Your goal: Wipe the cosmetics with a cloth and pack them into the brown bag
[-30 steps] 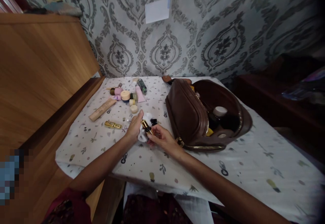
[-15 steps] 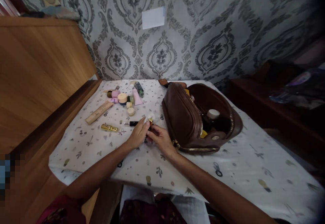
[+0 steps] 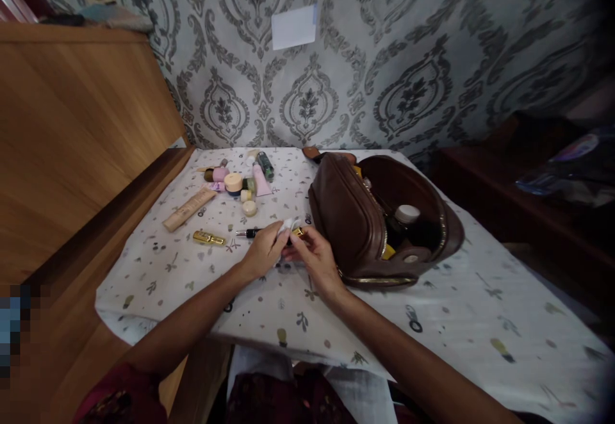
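Over the table, in front of the bag, my two hands meet. My left hand [image 3: 263,249] is closed on a crumpled white tissue [image 3: 287,224], pressed against a small gold-and-black cosmetic tube [image 3: 298,232]. The fingers of my right hand [image 3: 318,259] pinch that tube by its gold part; the rest of it is hidden by the fingers and tissue. Just beyond my left hand lies a black tube with a silver end [image 3: 248,234], partly covered by the hand. A gold lipstick-like tube [image 3: 209,238] lies farther left.
An open brown leather bag [image 3: 343,219] stands close to my right hand, a white-capped bottle [image 3: 407,214] inside. At the back left are a beige squeeze tube [image 3: 189,209], a pink tube [image 3: 262,180], several small jars [image 3: 233,184] and a dark green bottle [image 3: 265,164]. A wooden cabinet [image 3: 81,110] borders the left.
My right hand has shifted slightly right with the gold-and-black tube, and more of the white tissue shows between the hands. The view has tilted a little; the other items stay put.
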The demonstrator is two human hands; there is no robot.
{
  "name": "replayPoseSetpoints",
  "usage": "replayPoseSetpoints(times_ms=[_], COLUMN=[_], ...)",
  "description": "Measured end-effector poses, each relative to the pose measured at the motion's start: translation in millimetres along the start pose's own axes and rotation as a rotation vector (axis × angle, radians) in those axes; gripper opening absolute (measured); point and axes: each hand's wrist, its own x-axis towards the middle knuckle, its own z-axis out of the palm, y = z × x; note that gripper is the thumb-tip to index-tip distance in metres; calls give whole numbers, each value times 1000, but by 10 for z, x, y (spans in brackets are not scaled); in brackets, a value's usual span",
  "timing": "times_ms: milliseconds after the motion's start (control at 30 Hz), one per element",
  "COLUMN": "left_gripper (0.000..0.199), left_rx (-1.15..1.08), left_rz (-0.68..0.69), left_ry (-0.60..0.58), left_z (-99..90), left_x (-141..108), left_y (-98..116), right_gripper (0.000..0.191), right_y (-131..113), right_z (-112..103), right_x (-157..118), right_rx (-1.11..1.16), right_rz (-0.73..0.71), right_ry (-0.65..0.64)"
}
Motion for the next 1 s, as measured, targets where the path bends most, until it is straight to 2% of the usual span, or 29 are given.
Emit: replayPoseSetpoints(times_ms=[200,367,433,533,633,767,900,1000], left_gripper=[41,51,55,63,70,70,71,72], left_rx=[-66,-238,-345,-478,-445,-348,-297,-309], left_rz=[-159,-274,-331,-391,-380,-352,-348,-360], left_ry=[94,197,199,112,51,117,196,203], left_z=[-49,-84,-79,-57,-43,-56,-77,-90], left_x=[0,42,52,50,39,31,32,33], left_y=[-32,-137,-152,-152,-172,-227,-218,-174], right_gripper=[43,41,40,40,42,39,24,16], right_y=[-73,-104,-104,-94,-69,0,46,15], right_z=[-15,5,16,28,26,0,-28,-20], right_x=[-18,-53,-59,-63,-70,-87,-124,-159], right_rx=[-57,-16,8,24,2,-117,-383,-514], right_rz=[-34,-76,-95,-121,-119,-117,-274,-385], right_ry=[-27,-31,-22,-11,-16,-34,-19,-20])
